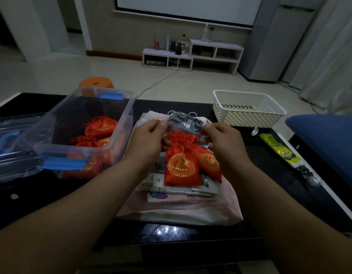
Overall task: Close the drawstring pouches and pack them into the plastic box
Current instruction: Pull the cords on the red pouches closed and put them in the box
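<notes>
A red drawstring pouch (pixel 180 165) with a gold emblem hangs over a stack of fabric pouches, its neck gathered. My left hand (pixel 149 139) pinches the string at the left of its neck. My right hand (pixel 223 141) pinches the string at the right. A second red pouch (pixel 209 164) lies just behind it to the right. A grey printed pouch (pixel 186 122) lies at the far end of the stack. The clear plastic box (pixel 123 119) with blue handles stands to the left and holds several red pouches (pixel 101 126).
The stack rests on a pink cloth (pixel 191 210) on a black glossy table. The box's clear lid (pixel 11 135) lies far left. A white perforated basket (pixel 248 109) stands at the back right. A yellow packet (pixel 280 151) lies to the right, near a blue cushion (pixel 329 139).
</notes>
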